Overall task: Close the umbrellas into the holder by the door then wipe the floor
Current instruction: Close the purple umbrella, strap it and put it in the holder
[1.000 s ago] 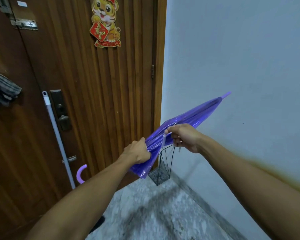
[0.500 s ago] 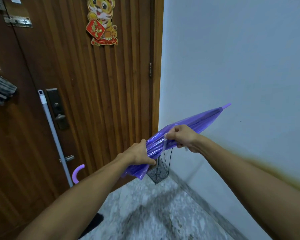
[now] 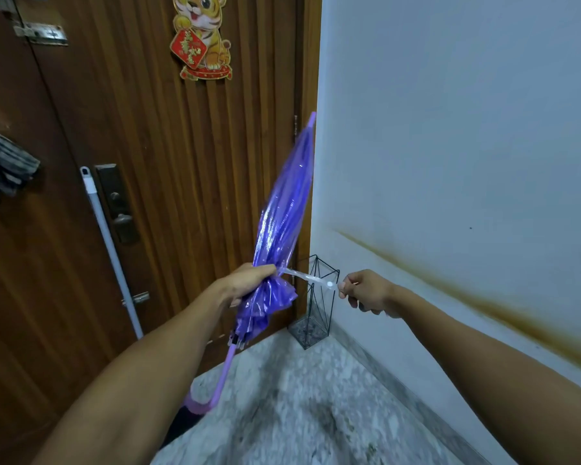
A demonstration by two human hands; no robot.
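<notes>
A folded, see-through purple umbrella (image 3: 284,213) stands nearly upright in front of the door, tip up, its curved lilac handle (image 3: 203,402) hanging low. My left hand (image 3: 245,285) is closed around its bunched canopy. My right hand (image 3: 366,292) pinches the end of the umbrella's clear closing strap (image 3: 311,279), which has a white snap and is pulled out taut to the right. Behind the strap, a black wire umbrella holder (image 3: 316,310) stands on the floor in the corner between door and wall.
A white mop pole (image 3: 109,243) leans on the brown wooden door (image 3: 168,162) beside the lock plate. A striped grey cloth (image 3: 4,169) hangs at the left. The white wall (image 3: 450,129) has a brown streak. The speckled stone floor (image 3: 299,397) has dark smudges.
The umbrella swung from lying sideways, tip toward the wall, to nearly upright. My right hand left the canopy and drew the strap out to the right.
</notes>
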